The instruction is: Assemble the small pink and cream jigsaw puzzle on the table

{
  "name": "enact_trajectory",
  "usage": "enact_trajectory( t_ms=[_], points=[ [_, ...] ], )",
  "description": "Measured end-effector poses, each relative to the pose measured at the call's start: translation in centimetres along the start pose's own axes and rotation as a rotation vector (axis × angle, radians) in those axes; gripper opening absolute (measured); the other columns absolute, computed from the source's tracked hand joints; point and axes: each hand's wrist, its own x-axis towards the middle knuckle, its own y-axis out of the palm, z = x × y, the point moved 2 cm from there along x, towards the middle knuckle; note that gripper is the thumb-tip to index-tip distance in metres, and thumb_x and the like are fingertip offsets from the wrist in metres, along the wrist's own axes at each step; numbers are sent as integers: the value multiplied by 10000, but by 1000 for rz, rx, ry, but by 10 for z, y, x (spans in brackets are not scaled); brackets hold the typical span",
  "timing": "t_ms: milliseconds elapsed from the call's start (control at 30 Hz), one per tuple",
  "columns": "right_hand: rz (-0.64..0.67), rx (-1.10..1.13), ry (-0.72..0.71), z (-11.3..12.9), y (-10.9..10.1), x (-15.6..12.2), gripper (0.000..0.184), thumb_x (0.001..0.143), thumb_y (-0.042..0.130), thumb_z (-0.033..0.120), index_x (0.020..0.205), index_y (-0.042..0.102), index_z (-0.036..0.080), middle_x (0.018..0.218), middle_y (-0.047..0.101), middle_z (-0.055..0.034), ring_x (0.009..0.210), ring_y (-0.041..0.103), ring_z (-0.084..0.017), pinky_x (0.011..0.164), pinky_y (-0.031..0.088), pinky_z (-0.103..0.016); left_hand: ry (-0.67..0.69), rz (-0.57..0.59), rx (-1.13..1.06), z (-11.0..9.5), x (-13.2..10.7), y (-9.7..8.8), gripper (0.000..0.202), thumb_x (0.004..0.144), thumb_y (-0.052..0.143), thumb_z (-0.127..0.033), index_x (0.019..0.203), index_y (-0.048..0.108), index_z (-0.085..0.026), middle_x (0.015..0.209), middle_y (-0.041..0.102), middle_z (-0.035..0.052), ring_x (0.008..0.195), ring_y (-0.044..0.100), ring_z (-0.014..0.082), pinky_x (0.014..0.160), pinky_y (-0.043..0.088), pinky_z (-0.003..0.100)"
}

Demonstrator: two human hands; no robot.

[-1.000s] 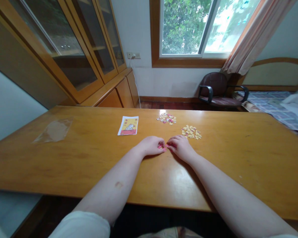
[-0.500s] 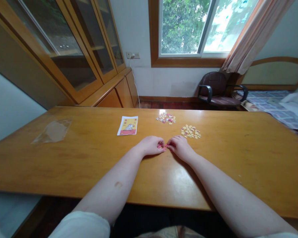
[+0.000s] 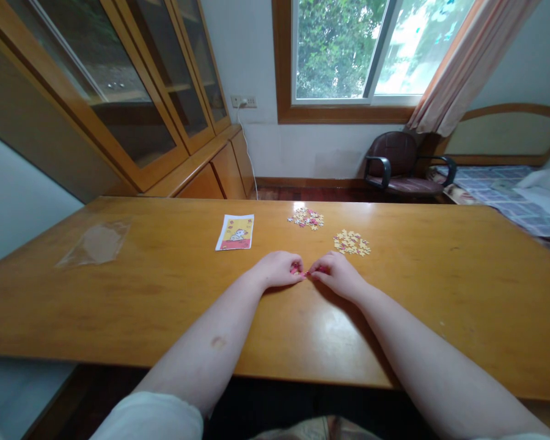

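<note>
Currently left hand [image 3: 278,269] and right hand [image 3: 338,275] each pinch pink puzzle pieces [image 3: 304,273], meeting on the desk [image 3: 165,293]; I judge flat pieces and aligned tabs matter most.

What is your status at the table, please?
Left hand and right hand pinched on pink pieces, fingertips meeting on the table. Pink pile, yellow pile and card lie beyond. Nothing in the way.

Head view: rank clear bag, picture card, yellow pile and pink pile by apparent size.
1. clear bag
2. picture card
3. yellow pile and pink pile: about alike; the pink one lies farther away, so I won't rank them.
</note>
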Motion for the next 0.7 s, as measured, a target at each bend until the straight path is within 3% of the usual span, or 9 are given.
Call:
enact_trajectory(
  t_ms=[700],
  points=[
    [-4,-132,-9,-4,12,-1,64,829,674,229,796,729,233,780,717,-23,819,558,-190,835,349,-354,10,-4,6,0,-1,-1,224,794,606,-447,865,670,-244,839,708,-13,701,606,146,572,376,234]
  ],
)
